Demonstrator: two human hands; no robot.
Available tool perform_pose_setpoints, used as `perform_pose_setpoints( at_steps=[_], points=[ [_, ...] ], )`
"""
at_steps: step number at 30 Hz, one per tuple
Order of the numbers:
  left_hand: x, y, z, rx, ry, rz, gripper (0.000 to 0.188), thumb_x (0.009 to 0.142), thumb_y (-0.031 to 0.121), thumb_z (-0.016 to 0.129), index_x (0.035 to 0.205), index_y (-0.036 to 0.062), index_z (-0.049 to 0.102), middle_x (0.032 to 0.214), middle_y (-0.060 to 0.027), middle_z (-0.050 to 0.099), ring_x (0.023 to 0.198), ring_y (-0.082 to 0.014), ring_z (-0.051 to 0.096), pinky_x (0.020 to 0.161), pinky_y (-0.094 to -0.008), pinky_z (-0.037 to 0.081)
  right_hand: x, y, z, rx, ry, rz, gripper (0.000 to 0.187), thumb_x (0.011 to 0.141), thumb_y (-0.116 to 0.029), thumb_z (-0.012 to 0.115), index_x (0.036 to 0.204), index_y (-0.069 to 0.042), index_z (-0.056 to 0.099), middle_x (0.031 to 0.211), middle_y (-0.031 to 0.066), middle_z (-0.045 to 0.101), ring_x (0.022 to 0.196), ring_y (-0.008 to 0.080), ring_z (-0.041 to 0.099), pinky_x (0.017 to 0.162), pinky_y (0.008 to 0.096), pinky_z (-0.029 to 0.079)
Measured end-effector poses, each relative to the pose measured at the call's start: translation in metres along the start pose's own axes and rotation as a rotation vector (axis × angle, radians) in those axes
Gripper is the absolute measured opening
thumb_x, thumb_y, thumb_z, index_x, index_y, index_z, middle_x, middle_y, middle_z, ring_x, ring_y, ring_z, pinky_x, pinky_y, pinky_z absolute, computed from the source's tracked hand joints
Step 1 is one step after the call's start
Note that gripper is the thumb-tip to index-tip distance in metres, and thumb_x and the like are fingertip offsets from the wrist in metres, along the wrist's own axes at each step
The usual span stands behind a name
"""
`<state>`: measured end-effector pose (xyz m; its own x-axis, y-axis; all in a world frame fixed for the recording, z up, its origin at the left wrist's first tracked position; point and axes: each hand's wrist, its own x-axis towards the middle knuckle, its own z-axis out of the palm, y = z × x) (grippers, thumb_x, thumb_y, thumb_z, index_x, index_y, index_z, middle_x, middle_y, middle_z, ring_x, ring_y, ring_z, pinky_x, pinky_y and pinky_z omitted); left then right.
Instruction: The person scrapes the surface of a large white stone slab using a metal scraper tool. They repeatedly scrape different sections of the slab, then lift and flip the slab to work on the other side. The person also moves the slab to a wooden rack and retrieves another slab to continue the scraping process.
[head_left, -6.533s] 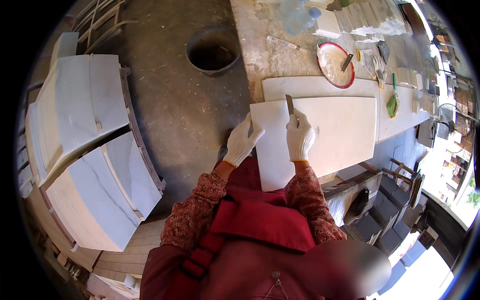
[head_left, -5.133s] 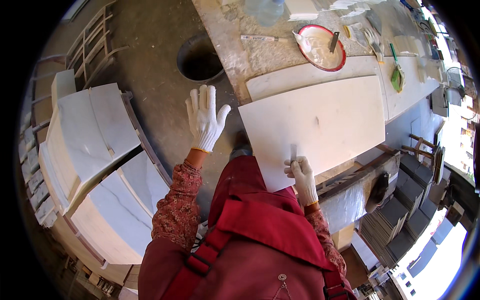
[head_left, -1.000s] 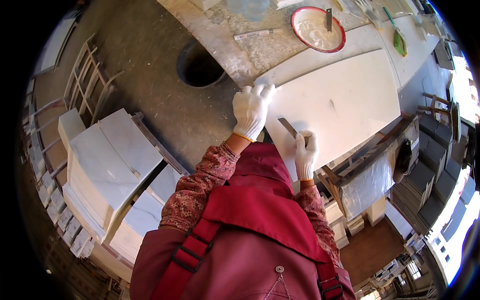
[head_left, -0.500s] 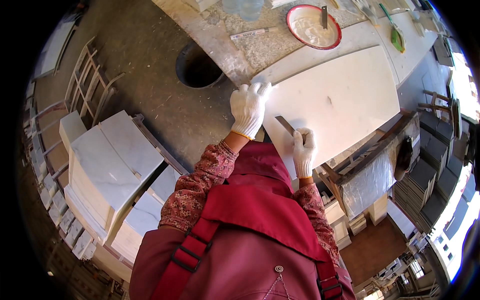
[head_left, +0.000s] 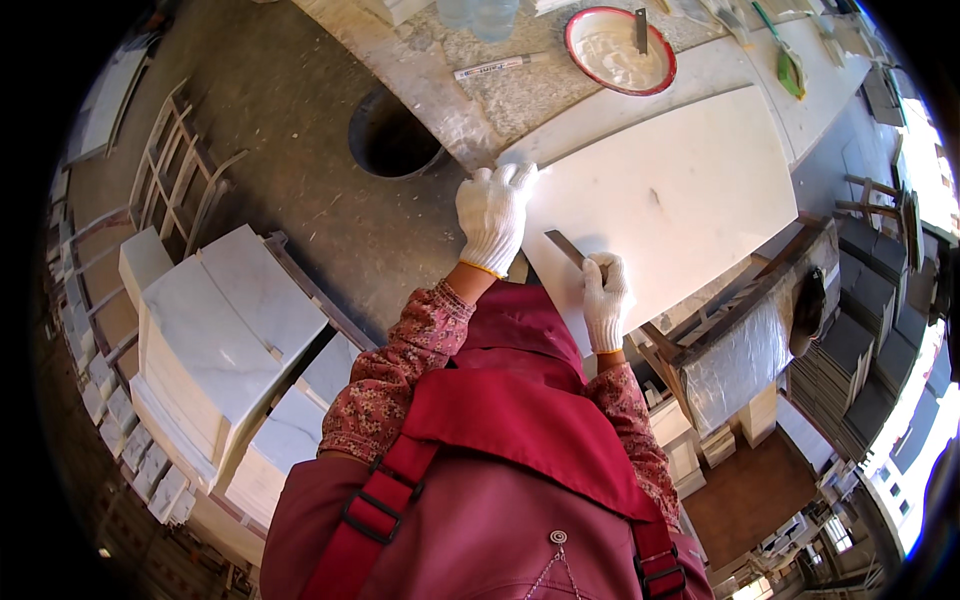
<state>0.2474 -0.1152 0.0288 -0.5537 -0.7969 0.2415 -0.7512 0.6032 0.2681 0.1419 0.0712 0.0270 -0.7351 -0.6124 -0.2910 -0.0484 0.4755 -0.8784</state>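
A pale, smooth stone slab (head_left: 680,170) lies over the worktable's front edge, with a small dark mark near its middle. My left hand (head_left: 492,215), in a white knit glove, is closed at the slab's far left corner, its curled fingers on the edge; the fingertips are partly hidden. Over the slab's near side, my right hand (head_left: 606,300), gloved alike, grips a flat metal scraper blade (head_left: 565,246). The blade points away to the left, close to the slab's face. Beyond the slab, a red-rimmed white bowl (head_left: 620,85) holds whitish paste and another flat blade (head_left: 641,32).
A paint marker (head_left: 492,67) lies on the stained worktable (head_left: 440,95), left of the bowl. A green-and-white brush (head_left: 790,72) rests at far right. A dark bucket (head_left: 395,140) stands on the floor. Marble slabs (head_left: 230,310) are stacked left; a plastic-wrapped wooden rack (head_left: 740,350) stands right.
The view has shifted slightly, so the table and bowl sit a little farther left. Both hands keep their holds, and the scraper stays in nearly the same place over the slab.
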Motion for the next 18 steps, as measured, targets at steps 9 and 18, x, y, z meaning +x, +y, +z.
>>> perform_pose_setpoints(
  at_steps=[9, 18],
  points=[
    [0.000, 0.001, -0.001, 0.014, -0.010, -0.002, 0.029, 0.077, 0.021, 0.075, 0.105, 0.0210, 0.069, 0.090, 0.0017, 0.069, 0.073, -0.0261, 0.064, 0.060, -0.0397, 0.051, 0.002, 0.007, -0.001, 0.034, -0.023, 0.006, 0.005, 0.094, -0.009, 0.065, 0.097, -0.004, 0.064, 0.076, 0.0007, 0.060, 0.068, 0.0074, 0.053, 0.065, 0.0249, 0.047],
    [0.003, -0.014, 0.001, -0.564, -0.029, -0.190, 0.038, 0.083, 0.010, 0.073, 0.120, 0.0070, 0.066, 0.111, -0.0064, 0.074, 0.095, -0.0254, 0.070, 0.082, -0.0361, 0.055, 0.005, 0.013, 0.000, 0.081, -0.025, 0.004, 0.005, 0.095, -0.009, 0.065, 0.095, -0.004, 0.064, 0.077, 0.0007, 0.061, 0.068, 0.0072, 0.054, 0.065, 0.0245, 0.047]
  ],
)
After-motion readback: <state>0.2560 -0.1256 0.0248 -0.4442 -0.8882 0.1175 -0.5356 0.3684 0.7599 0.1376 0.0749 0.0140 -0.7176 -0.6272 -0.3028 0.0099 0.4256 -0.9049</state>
